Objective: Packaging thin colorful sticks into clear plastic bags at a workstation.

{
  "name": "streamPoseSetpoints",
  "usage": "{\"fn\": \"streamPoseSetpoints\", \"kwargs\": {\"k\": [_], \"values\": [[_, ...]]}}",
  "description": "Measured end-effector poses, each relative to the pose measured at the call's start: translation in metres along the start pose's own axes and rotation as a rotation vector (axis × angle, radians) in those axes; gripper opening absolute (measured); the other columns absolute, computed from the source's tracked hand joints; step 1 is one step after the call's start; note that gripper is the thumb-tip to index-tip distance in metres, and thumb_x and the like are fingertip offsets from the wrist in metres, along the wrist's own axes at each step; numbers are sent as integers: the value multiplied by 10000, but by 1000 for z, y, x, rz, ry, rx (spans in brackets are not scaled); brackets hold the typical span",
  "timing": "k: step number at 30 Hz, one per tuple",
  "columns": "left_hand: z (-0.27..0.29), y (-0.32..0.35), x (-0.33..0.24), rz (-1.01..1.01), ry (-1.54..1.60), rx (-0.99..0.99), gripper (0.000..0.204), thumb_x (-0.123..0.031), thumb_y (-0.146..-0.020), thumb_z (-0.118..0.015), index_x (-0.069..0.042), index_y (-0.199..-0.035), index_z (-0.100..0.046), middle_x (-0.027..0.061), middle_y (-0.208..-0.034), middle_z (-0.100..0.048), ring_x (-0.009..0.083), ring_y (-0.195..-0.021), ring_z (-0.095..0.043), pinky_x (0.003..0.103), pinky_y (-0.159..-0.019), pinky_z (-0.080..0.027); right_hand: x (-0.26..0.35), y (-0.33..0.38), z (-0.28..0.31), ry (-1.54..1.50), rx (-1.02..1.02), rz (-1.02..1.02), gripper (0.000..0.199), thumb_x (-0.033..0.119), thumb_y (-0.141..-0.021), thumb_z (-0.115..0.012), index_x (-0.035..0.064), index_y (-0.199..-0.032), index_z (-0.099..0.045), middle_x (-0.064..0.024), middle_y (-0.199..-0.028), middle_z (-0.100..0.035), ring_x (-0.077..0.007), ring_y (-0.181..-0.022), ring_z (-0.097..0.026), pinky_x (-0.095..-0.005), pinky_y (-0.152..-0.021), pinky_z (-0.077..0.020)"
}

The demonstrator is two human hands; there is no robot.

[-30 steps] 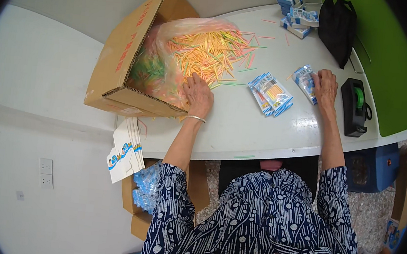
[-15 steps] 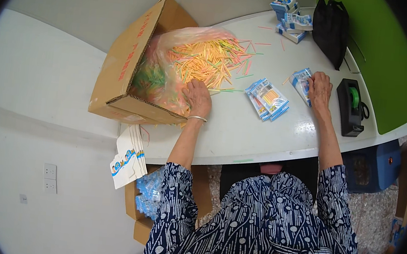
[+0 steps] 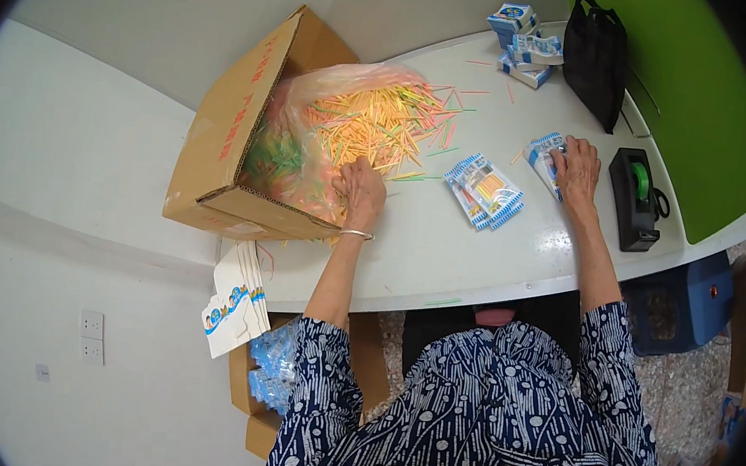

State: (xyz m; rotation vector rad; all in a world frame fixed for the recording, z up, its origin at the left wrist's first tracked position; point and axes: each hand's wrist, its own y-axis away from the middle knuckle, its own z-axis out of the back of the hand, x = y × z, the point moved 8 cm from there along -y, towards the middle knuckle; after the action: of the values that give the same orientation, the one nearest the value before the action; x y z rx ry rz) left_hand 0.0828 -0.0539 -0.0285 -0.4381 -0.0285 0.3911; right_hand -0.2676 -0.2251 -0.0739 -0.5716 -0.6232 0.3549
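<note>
My left hand [image 3: 360, 198] is at the near edge of a heap of thin sticks [image 3: 370, 120], mostly yellow with some pink and green. Its fingers are curled down among the sticks, so what they pinch is hidden. The heap spills from a clear plastic bag [image 3: 309, 150] lying in the mouth of a cardboard box [image 3: 221, 129] tipped on its side. My right hand [image 3: 578, 174] grips the right edge of a blue-and-white packet [image 3: 543, 160] lying on the table. Between my hands lie overlapping packets [image 3: 485, 193] with yellow sticks showing through a window.
A black tape dispenser [image 3: 635, 200] stands right of my right hand. Behind are a black bag [image 3: 594, 61] and stacked small boxes [image 3: 526, 46]. Folded white cards [image 3: 236, 301] hang over the table's left front edge, above a carton of blue packets [image 3: 272, 363]. Loose sticks lie scattered on the table.
My left hand has shifted slightly at the heap's edge, its fingers more bent among the sticks. My right hand stays on its packet. The whole view has tilted a little.
</note>
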Motion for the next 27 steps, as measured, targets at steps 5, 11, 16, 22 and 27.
{"fn": "streamPoseSetpoints", "kwargs": {"k": [5,11,16,22,27], "values": [[-4,2,9,132,198,156,215,-123,-824,-485,27,-973,-447,243,-868,-597,396,-772,-562,488,-707,-379,-6,-3,-3,79,100,-55,227,225,-817,-638,38,-945,-622,-133,-936,-564,-292,-939,-524,-422,-798,-413],[-35,20,15,587,1312,399,198,-206,-911,-503,-21,-966,-460,146,-829,-607,233,-653,-604,348,-589,-490,-20,-5,-5,31,14,-57,158,196,-849,-586,43,-891,-585,-127,-908,-575,-303,-911,-532,-421,-792,-415],[-34,32,-3,626,1679,612,160,-187,-941,-464,-30,-966,-488,111,-862,-602,173,-651,-592,301,-607,-518,-21,-9,13,-81,-123,-94,125,167,-868,-553,47,-902,-563,-130,-886,-580,-308,-884,-547,-422,-780,-418],[-35,38,-12,594,1810,665,131,-175,-928,-497,-46,-949,-501,110,-867,-593,173,-688,-595,306,-623,-519,20,-23,39,-849,-4,-328,202,221,-881,-595,25,-919,-567,-56,-784,-597,-149,-714,-572,-284,-651,-439],[-22,41,-30,538,1861,725,137,-184,-922,-526,-52,-955,-508,105,-870,-587,167,-686,-590,296,-636,-515,121,-14,-12,-1433,582,-361,207,206,-869,-632,26,-969,-614,-27,-835,-633,-70,-781,-602,-230,-674,-480]]}}
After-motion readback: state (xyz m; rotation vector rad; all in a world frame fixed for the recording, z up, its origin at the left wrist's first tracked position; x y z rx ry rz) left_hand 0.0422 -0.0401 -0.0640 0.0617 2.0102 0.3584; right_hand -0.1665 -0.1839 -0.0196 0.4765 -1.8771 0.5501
